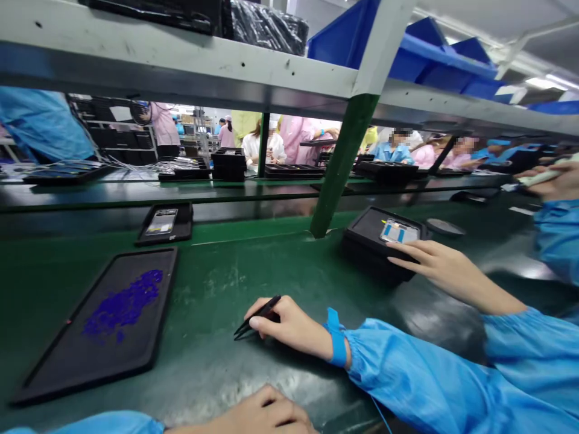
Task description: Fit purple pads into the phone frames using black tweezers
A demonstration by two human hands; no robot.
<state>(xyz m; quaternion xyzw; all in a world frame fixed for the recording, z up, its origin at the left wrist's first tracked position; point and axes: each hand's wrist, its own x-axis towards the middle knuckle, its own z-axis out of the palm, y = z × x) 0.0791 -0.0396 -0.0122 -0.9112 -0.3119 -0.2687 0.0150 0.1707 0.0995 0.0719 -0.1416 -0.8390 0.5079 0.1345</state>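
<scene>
My right hand rests on the green belt, closed on thin black tweezers whose tips point left. A blue strap circles its wrist. My left hand lies at the bottom edge with its fingers curled in a loose fist and nothing showing in it. To the left is a flat black tray with a patch of small blue-purple parts. Another person's hand, in a blue sleeve, lies flat on a black tray that carries a phone part.
A smaller black tray with a phone part sits at the belt's far side. A green post rises from the belt to a shelf of blue bins. Black trays line the far bench, where several people work. A co-worker's sleeve is at right.
</scene>
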